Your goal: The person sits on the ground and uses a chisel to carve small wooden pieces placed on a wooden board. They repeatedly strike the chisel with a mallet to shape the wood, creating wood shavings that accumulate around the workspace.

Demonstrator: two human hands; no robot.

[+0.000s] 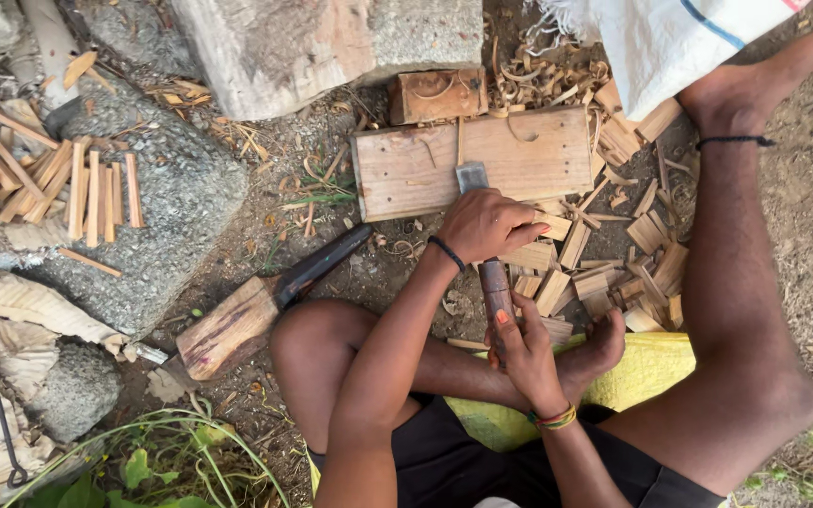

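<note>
I sit on the ground with a flat wooden board point(397, 169) in front of me. My left hand point(484, 224) holds a small thin wood piece point(549, 226) at the board's near edge. My right hand point(519, 341) grips the brown wooden handle point(496, 290) of a chisel-like tool whose metal blade point(470, 176) rests on the board beyond my left hand. Several cut wood slats point(604, 277) lie scattered to the right of the hands.
A hatchet-like tool with a dark head point(317, 265) and thick wooden handle point(228, 329) lies left of my knee. Thin sticks point(77, 193) are piled on a grey stone point(181, 207) at left. A small wooden block point(437, 94) and shavings point(548, 80) sit behind the board.
</note>
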